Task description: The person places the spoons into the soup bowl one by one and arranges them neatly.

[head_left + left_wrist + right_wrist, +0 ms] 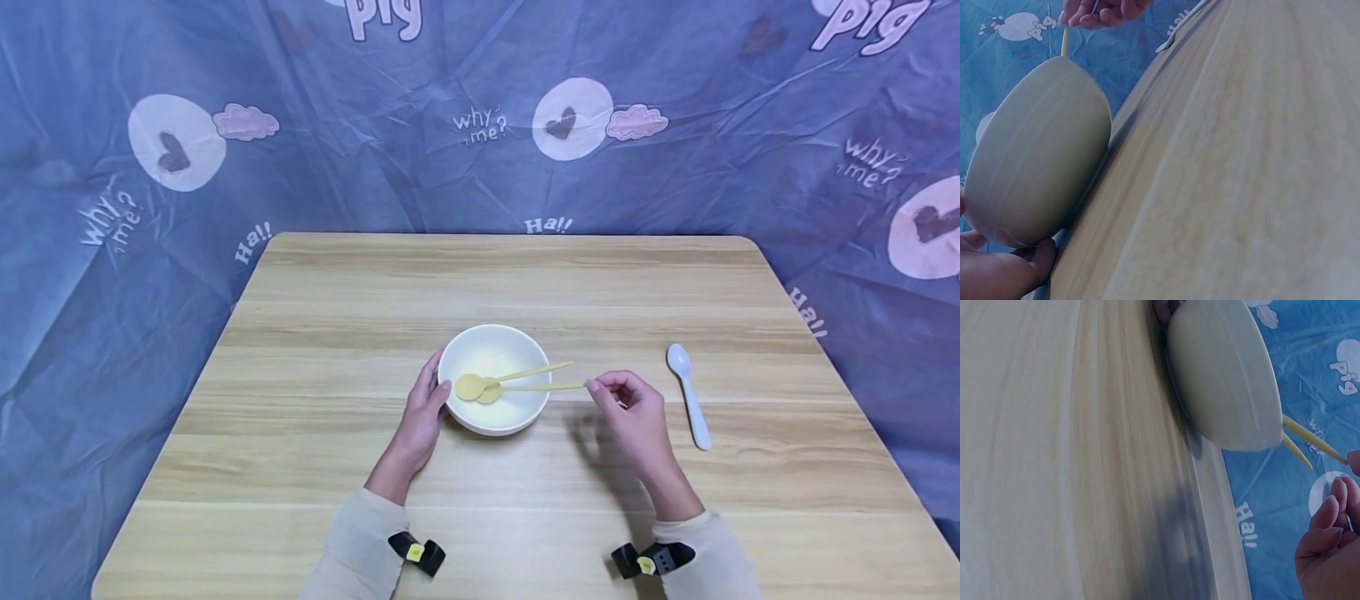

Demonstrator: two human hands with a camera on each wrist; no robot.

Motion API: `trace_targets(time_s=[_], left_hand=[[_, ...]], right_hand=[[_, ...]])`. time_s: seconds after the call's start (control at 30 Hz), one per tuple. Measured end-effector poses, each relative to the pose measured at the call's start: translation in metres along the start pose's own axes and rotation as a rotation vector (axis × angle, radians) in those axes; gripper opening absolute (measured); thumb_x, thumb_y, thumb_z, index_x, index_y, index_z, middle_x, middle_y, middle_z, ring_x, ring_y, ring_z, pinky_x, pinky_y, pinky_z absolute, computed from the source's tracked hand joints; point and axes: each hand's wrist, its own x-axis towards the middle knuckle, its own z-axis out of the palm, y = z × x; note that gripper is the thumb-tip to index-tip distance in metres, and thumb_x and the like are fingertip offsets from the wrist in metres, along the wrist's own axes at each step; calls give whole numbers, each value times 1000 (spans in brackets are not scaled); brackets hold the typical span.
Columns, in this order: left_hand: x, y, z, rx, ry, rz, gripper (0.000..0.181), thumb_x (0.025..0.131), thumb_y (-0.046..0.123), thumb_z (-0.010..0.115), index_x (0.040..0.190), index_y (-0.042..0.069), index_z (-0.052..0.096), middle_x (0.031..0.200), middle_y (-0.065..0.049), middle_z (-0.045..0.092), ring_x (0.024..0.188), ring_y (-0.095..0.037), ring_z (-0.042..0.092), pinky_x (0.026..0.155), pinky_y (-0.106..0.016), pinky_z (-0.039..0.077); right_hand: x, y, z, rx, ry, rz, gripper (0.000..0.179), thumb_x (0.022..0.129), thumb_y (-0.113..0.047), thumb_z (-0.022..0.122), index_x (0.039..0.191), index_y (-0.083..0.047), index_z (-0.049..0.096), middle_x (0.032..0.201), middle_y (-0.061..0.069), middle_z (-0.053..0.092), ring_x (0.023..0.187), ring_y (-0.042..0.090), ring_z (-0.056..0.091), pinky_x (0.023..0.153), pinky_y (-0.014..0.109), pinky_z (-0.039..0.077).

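A white bowl stands upright on the table, and my left hand grips its left side, thumb over the rim. Two yellow spoons lie in it with their heads overlapping at the left and their handles sticking out past the right rim. My right hand pinches the handle end of the nearer yellow spoon between thumb and finger. The other yellow spoon leans on the rim untouched. In the right wrist view both handles poke out beyond the bowl; the bowl hides their heads there.
A white spoon lies on the wooden table to the right of my right hand. Behind the table hangs a blue printed cloth. A wrist camera is strapped over each light sleeve.
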Motion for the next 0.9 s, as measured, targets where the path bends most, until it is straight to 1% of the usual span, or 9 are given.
trace_targets(time_s=[0.17,0.27,0.3,0.47,0.6,0.67,0.77,0.9], left_hand=[[-1,1,1,-4,1,2,54,102,13,32,152,13,12,158,-10,7,145,-27,8,114,-49,18],[-1,2,1,-1,1,7,54,102,13,32,152,13,11,159,-10,6,145,-27,7,114,-49,18],[-1,2,1,0,1,8,55,101,13,32,152,13,11,159,-9,6,145,-28,7,114,-49,18],[-1,2,1,7,10,0,54,101,13,32,152,15,12,159,-7,8,145,-26,9,114,-48,19],[0,1,0,14,16,0,54,101,13,32,152,15,14,158,-8,9,145,-26,10,114,-48,20],[0,1,0,13,12,7,54,101,12,33,152,14,13,158,-10,8,145,-28,9,114,-49,20],[-1,0,-1,9,9,3,54,102,13,33,152,14,13,158,-10,8,145,-28,8,114,-49,19],[-1,1,0,-3,4,7,54,102,13,33,152,13,12,159,-10,7,145,-28,7,114,-50,17]], right_hand=[[0,4,-10,-39,25,9,13,87,-15,67,89,-3,63,75,-9,60,69,4,53,60,14,45],[1,5,-17,-58,43,14,15,87,-15,67,90,-1,63,74,-11,60,69,4,53,60,14,44],[1,5,-20,-71,45,18,17,87,-16,67,91,1,63,74,-11,59,69,3,52,60,14,44],[3,10,-36,-132,57,68,20,87,-18,67,94,0,63,73,-14,58,69,2,51,60,14,43],[3,15,-49,-185,74,89,21,88,-20,67,95,0,63,73,-14,58,68,1,51,59,15,43],[3,18,-55,-241,77,100,23,88,-22,66,97,-1,63,73,-12,58,67,1,51,58,15,43],[3,24,-65,-359,91,108,25,89,-25,64,101,-2,64,76,-5,59,66,1,50,56,17,43],[2,33,-80,-548,119,63,26,89,-26,63,103,-4,66,84,7,64,63,1,49,54,21,41]])
